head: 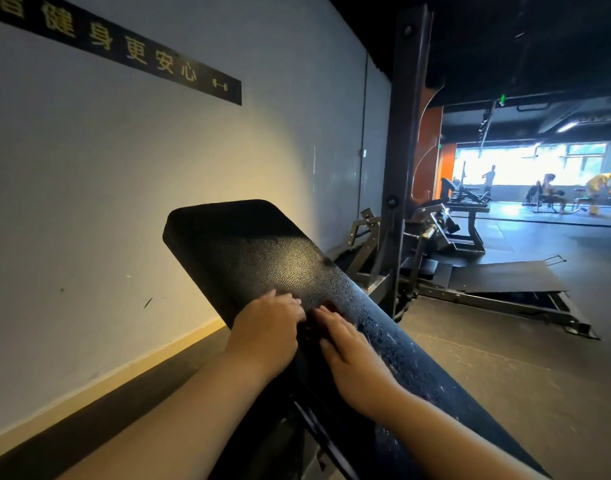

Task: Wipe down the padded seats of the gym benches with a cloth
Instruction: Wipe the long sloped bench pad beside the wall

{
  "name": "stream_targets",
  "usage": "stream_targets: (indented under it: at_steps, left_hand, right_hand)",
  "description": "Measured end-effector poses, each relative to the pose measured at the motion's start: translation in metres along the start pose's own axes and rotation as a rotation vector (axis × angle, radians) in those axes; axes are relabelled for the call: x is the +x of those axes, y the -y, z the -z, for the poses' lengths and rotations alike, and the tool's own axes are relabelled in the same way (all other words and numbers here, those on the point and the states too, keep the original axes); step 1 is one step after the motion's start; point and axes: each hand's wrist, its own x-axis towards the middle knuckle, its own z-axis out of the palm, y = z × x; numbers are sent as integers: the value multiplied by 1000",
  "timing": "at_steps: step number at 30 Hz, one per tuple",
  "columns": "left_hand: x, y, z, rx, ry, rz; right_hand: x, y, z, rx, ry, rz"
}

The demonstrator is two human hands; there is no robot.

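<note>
From the head view, we look down a long black padded bench (283,268) that slopes up and away from us, toward a pale wall (141,174) with a dark sign strip (124,46). Our left hand (267,332) rests on the pad's near-left edge, its fingers lying fairly flat on the surface. Our right hand (345,351) lies just beside it, fingers straight and pressed to the vinyl. Between the two hands something dark and faintly reddish shows, perhaps the cloth (314,325), though we cannot tell for sure. The pad looks firm under a grained, slightly glossy skin; wet specks along the right side suggest it will be slippery, so flat palms should serve better than a pinch. The cloth, if that is what it is, should be soft and light. A dark rack upright (401,150) stands to the right.
</note>
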Motion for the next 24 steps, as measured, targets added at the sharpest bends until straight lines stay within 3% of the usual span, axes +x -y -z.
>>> stream_targets:
  at_steps: [5, 11, 18, 21, 24]
  left_hand:
    - [24, -1, -2, -33, -67, 77]
    - [33, -6, -9, 133, -11, 80]
    - [31, -6, -7, 158, 21, 36]
    - [31, -5, -12, 156, -29, 29]
    - [30, -2, -15, 194, 22, 51]
  right_hand:
    - [-24, -17, 24, -45, 185, 111]
    - [29, -27, 12, -25, -7, -57]
    - [-10, -33, 15, -82, 178, 82]
    - [9, -39, 18, -130, 18, -37]
    - [18, -23, 8, -119, -57, -94]
